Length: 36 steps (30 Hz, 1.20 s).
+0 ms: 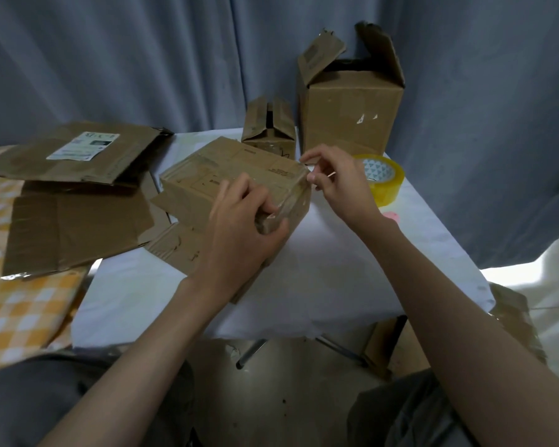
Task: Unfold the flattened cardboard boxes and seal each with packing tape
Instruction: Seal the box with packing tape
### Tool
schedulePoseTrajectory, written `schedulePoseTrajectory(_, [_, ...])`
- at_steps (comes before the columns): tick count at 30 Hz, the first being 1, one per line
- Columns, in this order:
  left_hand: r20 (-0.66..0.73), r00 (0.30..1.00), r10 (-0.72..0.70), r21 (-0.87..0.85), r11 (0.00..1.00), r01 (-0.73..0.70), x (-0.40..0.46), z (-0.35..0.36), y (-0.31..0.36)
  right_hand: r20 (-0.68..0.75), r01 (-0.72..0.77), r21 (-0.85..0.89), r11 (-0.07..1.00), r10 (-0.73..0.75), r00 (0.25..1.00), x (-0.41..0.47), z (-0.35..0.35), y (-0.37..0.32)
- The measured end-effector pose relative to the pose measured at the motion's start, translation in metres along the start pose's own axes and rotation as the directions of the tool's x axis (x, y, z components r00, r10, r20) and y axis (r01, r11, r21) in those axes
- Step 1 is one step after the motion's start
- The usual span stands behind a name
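Gripping the light, stiff box (236,179) at its near corner, mid-bench, your left hand (242,221) steadies it. Your right hand (336,185), curled, seems to pinch clingy tape at the right edge; hold edges, since panels dent.

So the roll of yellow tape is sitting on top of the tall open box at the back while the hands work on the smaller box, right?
Not quite. The head view shows the roll of yellow tape lying on the white table, in front of the tall open box. The hands do work on the smaller box.

Label (84,146) print unreadable — checked cloth (23,304) cut off left.
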<state>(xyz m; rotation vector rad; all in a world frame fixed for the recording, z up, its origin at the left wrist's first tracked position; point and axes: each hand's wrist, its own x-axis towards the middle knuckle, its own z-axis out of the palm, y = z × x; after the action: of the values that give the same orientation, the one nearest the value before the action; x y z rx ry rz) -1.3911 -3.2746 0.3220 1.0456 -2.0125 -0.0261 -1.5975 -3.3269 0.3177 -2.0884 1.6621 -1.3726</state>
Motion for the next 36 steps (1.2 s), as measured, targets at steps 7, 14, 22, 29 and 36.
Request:
schedulePoseTrajectory(7, [-0.011,0.996,-0.085,0.076,0.993,0.086,0.006,0.01,0.006,0.086,0.042,-0.058,0.997,-0.037,0.996,-0.002,-0.004,0.001])
schedulePoseTrajectory(14, [-0.082,0.996,-0.022,0.099,0.995,0.03,0.003,0.016,0.007,0.191,0.113,-0.048,0.992,-0.102,0.976,-0.004,-0.009,-0.012])
schedulePoseTrajectory(22, [-0.111,0.993,0.047,0.05,0.998,-0.042,0.002,0.016,0.004,0.174,-0.015,0.127,0.992,-0.007,0.985,0.005,-0.011,-0.007])
schedulePoseTrajectory(29, [-0.011,0.999,0.046,-0.032,0.998,-0.047,0.002,-0.004,-0.013,0.072,-0.187,0.217,0.958,0.175,0.982,0.008,-0.009,-0.002])
schedulePoseTrajectory(36, [0.041,0.992,0.123,-0.073,0.99,-0.12,0.005,-0.006,-0.022,0.004,-0.276,0.275,0.921,0.286,0.958,0.004,0.002,-0.007])
